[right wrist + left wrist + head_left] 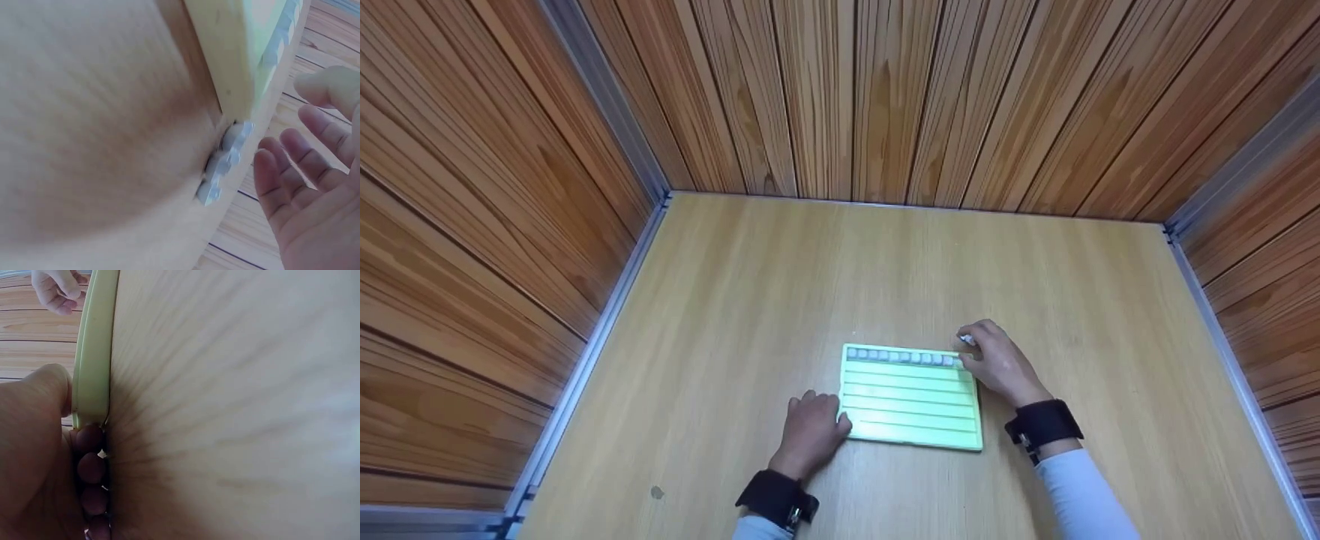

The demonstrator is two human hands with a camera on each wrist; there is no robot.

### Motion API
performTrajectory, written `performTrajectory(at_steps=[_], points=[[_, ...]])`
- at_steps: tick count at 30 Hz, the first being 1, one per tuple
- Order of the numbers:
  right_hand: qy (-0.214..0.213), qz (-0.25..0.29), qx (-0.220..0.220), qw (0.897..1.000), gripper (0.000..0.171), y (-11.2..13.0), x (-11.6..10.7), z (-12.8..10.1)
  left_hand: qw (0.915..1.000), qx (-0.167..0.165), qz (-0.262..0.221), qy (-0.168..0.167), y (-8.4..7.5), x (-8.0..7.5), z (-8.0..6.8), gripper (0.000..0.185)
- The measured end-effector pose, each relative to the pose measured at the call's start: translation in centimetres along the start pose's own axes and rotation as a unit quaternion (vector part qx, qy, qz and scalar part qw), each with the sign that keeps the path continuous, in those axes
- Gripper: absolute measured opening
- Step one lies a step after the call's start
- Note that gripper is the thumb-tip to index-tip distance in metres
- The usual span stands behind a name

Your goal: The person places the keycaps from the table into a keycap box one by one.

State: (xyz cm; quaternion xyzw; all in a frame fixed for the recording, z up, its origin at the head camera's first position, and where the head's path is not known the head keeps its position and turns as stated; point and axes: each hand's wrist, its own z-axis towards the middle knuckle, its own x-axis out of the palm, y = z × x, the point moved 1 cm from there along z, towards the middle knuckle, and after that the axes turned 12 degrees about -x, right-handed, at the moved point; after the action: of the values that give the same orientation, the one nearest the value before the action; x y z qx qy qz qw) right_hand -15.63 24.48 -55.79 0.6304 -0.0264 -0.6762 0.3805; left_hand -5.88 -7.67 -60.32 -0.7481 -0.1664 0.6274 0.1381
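A light green tray (911, 411) with parallel ridges lies flat on the table. Small pale grey blocks (896, 356) fill most of its far slot. My left hand (812, 429) holds the tray's near left corner, thumb over the rim (93, 377) and fingertips down by its side. At the far right corner is my right hand (997, 364), its fingers loosely bent. In the right wrist view a short line of pale blocks (217, 163) stands on the table by the tray corner, just apart from those fingers, which hold nothing visible.
Wood-plank walls (885, 97) rise behind the table (750, 300) and on both sides, with metal strips (619, 289) along the edges. A small dark spot (658, 493) marks the tabletop at the near left.
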Motion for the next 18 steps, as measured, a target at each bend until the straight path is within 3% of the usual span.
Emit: performTrajectory(at_steps=[10,18], points=[[-0.010,-0.018,0.024,1.000,0.042,-1.0,-1.0,-0.2,0.9998,0.009,0.003,-0.015,0.0,-0.2,-0.1,0.023],[0.017,-0.037,0.034,0.999,0.051,-1.7,-2.0,-0.6,1.0000,0.002,-0.002,-0.001,-0.1,-0.2,-0.1,0.022]])
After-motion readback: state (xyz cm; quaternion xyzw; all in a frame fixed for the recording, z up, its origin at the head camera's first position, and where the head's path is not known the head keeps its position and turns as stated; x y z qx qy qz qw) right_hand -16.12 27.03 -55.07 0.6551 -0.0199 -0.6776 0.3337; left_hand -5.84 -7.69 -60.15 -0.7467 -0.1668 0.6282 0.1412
